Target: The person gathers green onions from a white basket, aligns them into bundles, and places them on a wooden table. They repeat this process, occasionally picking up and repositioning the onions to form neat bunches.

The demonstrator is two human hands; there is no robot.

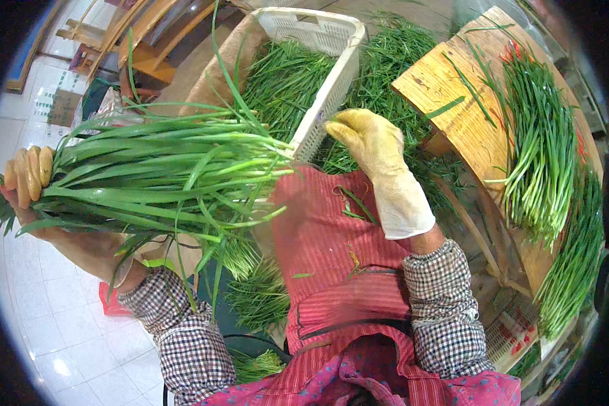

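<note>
My left hand (29,175), in a rubber glove, is closed around the leafy end of a large bunch of garlic chives (167,175). The bunch lies sideways across the view, its pale cut stems pointing right and a few loose blades hanging below. My right hand (370,139), in a yellow rubber glove with a white cuff, is raised over my lap near the basket's corner. Its thumb and fingers are drawn together, with nothing visible between them. Scraps of leaf cling to my red striped apron (335,223).
A white plastic basket (330,83) of chives stands ahead, with loose leaves (391,56) heaped beside it. To the right, a wooden board (446,81) carries bundles of chives (538,137), with red ties visible. More chives (259,294) lie low at my left, near white floor tiles (76,325).
</note>
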